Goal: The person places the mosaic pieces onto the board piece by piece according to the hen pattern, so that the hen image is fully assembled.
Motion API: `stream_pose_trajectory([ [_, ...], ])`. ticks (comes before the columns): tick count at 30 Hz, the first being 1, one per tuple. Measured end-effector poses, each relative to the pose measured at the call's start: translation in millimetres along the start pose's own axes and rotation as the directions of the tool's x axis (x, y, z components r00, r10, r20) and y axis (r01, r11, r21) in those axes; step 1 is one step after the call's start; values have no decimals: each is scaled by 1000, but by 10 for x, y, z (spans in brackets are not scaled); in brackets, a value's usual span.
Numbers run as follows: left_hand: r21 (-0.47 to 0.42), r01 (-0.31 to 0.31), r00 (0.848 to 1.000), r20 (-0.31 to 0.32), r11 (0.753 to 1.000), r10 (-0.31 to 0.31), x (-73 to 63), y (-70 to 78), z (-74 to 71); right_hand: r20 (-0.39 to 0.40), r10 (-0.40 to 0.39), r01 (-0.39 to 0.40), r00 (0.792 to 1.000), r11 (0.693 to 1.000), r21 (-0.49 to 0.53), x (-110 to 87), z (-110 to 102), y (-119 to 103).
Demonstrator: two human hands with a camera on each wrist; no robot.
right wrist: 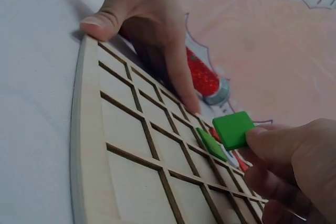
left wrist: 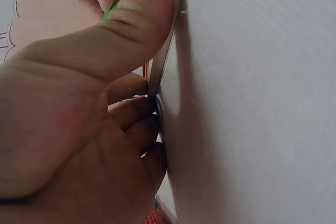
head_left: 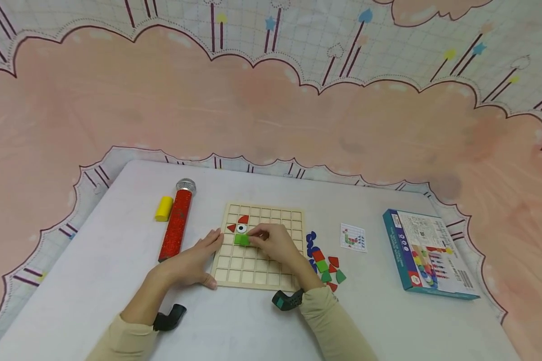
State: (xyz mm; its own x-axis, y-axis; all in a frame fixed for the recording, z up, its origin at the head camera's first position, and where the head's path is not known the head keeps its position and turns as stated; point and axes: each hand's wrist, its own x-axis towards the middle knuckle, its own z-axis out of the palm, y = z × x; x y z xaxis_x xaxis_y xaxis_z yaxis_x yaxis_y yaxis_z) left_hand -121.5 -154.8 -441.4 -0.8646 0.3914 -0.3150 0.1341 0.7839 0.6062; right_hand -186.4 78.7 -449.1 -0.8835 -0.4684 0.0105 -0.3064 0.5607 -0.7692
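My right hand [head_left: 274,244] pinches a green square tile [right wrist: 234,129] between thumb and fingers, just above the wooden grid board [head_left: 248,276]. Another green tile [right wrist: 211,144] lies in a cell of the board beside it. Above that in the head view sit a black-and-white eye tile [head_left: 241,228], a red quarter-round tile [head_left: 243,219] and a small red triangle tile [head_left: 231,227]. My left hand [head_left: 187,263] rests along the board's left edge, fingers extended, the thumb at the near corner.
Right of the board lie blue pieces [head_left: 310,240] and red and green tiles [head_left: 326,277]. Beyond them are a pattern card [head_left: 354,237] and a flat box [head_left: 433,255]. On the left stand a red microphone [head_left: 177,220] and a yellow cylinder [head_left: 164,208].
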Motion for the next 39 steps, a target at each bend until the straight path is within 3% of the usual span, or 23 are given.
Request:
stream_pose_trajectory([
  [10, -8, 13, 1000, 6, 1000, -13, -7, 20, -16, 6, -18, 17, 1000, 996, 90, -2, 123, 54],
  [18, -5, 6, 1000, 5, 1000, -6, -12, 37, -16, -12, 4, -3, 1000, 998, 65, -36, 166, 91],
  [39, -2, 1, 1000, 8, 1000, -1, -9, 19, -26, -40, -32, 31, 999, 999, -34, -44, 224, 109],
])
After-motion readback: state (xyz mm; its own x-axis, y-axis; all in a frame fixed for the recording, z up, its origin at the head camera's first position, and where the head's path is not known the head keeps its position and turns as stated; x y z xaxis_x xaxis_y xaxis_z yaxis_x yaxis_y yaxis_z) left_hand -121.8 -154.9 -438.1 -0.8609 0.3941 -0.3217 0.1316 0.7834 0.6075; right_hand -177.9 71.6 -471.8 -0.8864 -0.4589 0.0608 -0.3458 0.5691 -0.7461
